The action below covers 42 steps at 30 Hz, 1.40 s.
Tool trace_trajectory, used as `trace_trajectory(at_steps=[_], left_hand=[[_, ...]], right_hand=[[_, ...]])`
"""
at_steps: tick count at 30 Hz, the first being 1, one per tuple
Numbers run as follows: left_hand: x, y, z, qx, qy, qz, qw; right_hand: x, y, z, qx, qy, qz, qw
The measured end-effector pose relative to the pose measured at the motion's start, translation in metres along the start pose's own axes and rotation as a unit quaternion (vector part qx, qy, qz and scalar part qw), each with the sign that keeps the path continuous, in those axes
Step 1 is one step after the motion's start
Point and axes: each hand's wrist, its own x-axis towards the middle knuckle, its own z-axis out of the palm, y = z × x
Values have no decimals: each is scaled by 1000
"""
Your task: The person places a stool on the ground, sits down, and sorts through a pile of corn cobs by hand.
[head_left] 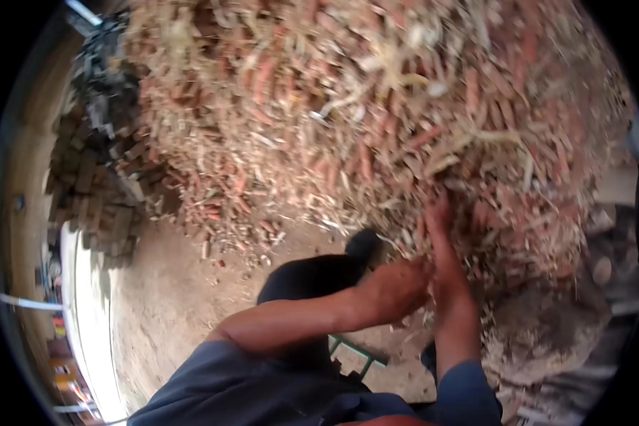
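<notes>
A large heap of reddish corn cobs and pale dry husks (319,135) fills the upper part of the head view. At its near edge my right hand (439,213) reaches in among the cobs; its fingers are blurred and partly hidden. My left hand (396,290) is closed in a fist just beside my right forearm, in front of the heap. Whatever it grips, if anything, is hidden by the fingers. Whether the left knuckles touch the right forearm I cannot tell.
Stacked blocks (96,206) stand at the left by a bright opening (85,319). Loose cobs lie on the dirt floor (170,298). A green metal frame (362,355) is beneath me, near my dark shoe (363,245). A rounded, rough lump (547,326) sits at right.
</notes>
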Motion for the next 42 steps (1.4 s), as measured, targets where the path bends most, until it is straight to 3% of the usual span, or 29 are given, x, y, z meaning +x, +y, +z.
trace_trajectory(at_steps=[1, 3, 4, 6, 10, 13, 20, 23, 28, 32, 33, 35, 36, 38, 42], left_hand=[[3, 1, -9, 7, -4, 39, 999], [5, -3, -5, -73, -24, -53, 996], [3, -7, 0, -66, -12, -41, 997], [5, -1, -11, -77, -26, -65, 995], [5, -8, -3, -35, -15, -44, 998], [9, -12, 4, -18, -19, -59, 998], [11, -17, 7, -28, 1, -55, 998], [12, -22, 10, -22, 5, -38, 999], [12, -25, 11, -21, 21, -2, 1000], [12, -24, 11, -21, 18, -11, 1000], [12, -24, 12, -20, 15, -17, 1000], [13, -24, 14, -21, 14, -20, 999], [13, -24, 14, -24, 15, -21, 999], [13, -22, 12, -24, 14, -26, 999], [15, -23, 15, -20, -4, -38, 999]], right_hand=[[0, -5, 0, 46, -22, 23, 998], [-4, -34, -25, 24, -69, 42, 996], [-6, -34, -30, -61, -79, 34, 994], [-13, -19, -25, 2, -95, 48, 994], [-27, -15, -30, -20, -91, 48, 994], [-33, 27, -12, -36, -71, 5, 997], [-58, -18, -57, -11, -107, 74, 991], [-65, -38, -80, -41, -172, 94, 980], [-85, 37, -46, -3, -33, -31, 999], [-92, 31, -65, -68, -7, -52, 996], [-92, 26, -67, 192, -33, -9, 981], [-93, 22, -71, 441, -57, 36, 895], [-93, 37, -71, 201, -70, 37, 976], [-94, 52, -66, -50, -79, 35, 995], [-94, 34, -75, -238, -92, 65, 965]])
